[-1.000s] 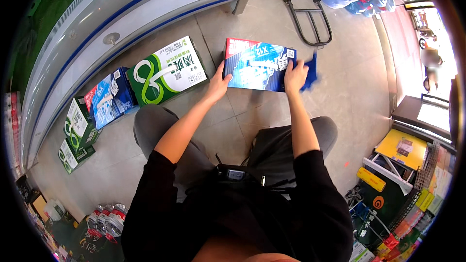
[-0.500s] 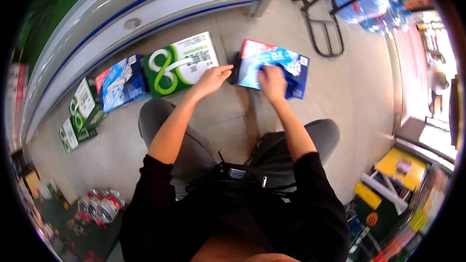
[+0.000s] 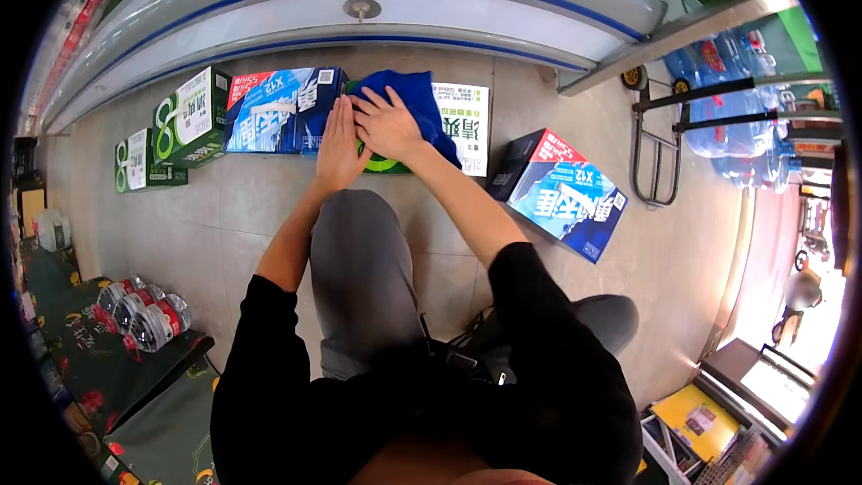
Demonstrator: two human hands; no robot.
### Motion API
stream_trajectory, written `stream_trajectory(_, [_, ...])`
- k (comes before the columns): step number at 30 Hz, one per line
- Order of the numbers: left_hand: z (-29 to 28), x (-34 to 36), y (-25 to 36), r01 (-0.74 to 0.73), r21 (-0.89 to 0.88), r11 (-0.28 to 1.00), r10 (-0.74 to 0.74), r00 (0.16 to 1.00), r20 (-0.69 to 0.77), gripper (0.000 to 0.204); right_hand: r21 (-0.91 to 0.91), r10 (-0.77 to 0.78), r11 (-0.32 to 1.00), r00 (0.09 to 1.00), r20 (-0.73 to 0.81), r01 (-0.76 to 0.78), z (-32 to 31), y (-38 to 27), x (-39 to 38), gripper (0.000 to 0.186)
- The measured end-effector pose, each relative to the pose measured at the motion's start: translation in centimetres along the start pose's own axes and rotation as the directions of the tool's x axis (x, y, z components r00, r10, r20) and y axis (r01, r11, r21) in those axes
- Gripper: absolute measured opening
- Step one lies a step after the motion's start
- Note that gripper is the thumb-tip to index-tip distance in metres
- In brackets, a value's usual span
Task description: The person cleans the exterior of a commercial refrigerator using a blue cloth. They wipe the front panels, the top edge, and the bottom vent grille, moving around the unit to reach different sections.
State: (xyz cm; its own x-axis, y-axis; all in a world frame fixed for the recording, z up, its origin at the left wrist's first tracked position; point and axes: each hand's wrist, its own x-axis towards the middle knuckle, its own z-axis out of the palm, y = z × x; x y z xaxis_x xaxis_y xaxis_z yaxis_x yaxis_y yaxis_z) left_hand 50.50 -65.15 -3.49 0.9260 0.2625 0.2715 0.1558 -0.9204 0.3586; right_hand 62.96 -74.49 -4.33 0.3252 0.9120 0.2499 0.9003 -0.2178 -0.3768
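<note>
A blue cloth (image 3: 417, 111) lies spread over the green-and-white carton (image 3: 470, 144). My right hand (image 3: 386, 126) presses on the cloth with fingers spread. My left hand (image 3: 339, 144) lies alongside it, fingers stretched out, at the seam between that carton and the blue-and-red carton (image 3: 269, 117) to its left. Farther left stand two more green-and-white cartons (image 3: 184, 126), the smaller one (image 3: 135, 162) at the end. Another blue-and-red carton (image 3: 561, 198) rests at an angle on the floor to my right.
A cooler front (image 3: 413, 9) runs along the far side. A black trolley (image 3: 655, 162) and large water bottles (image 3: 732, 117) are at the right. Lower left, bottled drinks (image 3: 148, 314) sit on a low green surface. A person (image 3: 799, 296) is outside the doorway, beside stacked goods (image 3: 700, 418).
The cloth and both my hands have moved left from the loose blue carton onto the green one. My view has turned, and my left knee sits nearer the row of cartons.
</note>
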Motion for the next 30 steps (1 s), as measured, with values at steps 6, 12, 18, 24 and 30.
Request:
stream_trajectory(6, [0.6, -0.3, -0.5, 0.059, 0.149, 0.987, -0.068, 0.996, 0.061, 0.086, -0.225, 0.041, 0.973, 0.998, -0.055, -0.053, -1.2, 3.8, -1.5, 0.037])
stream_trajectory(12, [0.2, 0.0, -0.7, 0.081, 0.122, 0.989, -0.09, 0.993, 0.073, 0.076, 0.273, 0.48, 0.868, 0.84, -0.253, -0.414, -6.7, 8.0, -13.1, 0.033])
stream_trajectory(18, [0.4, -0.5, -1.4, 0.092, 0.047, 0.995, -0.094, 0.995, 0.04, 0.076, 0.153, 0.305, 0.951, 0.897, -0.319, -0.269, -4.1, 2.6, -14.0, 0.034])
stream_trajectory(24, [0.8, -1.1, -2.2, 0.103, -0.224, 0.969, -0.119, 0.991, -0.059, 0.067, 0.291, -0.003, 0.955, 0.985, -0.175, 0.055, 1.1, -4.6, -4.9, 0.038])
stream_trajectory(30, [-1.0, -2.1, -4.0, 0.234, -0.275, 0.933, -0.329, 0.866, -0.376, 0.06, 0.093, -0.077, 0.992, 0.992, -0.102, 0.086, 0.6, -3.4, -5.1, 0.031])
